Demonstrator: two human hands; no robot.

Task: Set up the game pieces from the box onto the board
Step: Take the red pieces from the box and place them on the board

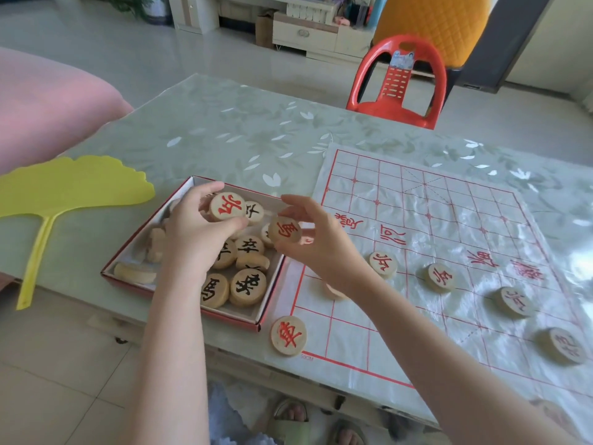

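Over the box (256, 319), left hand (195, 234) and right hand (316, 244) each pinched a disc by its rim; discs appeared light, rigid, smooth.

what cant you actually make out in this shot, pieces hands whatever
Head view, the only one:
- A pale piece on the board: mostly hidden under the right hand, face unreadable.
- Pieces at the box's left side: lying on edge or face down, and the left hand covers others.
- The board's near right corner: cut off by the frame edge.
- The piece at far right: character too blurred to read.
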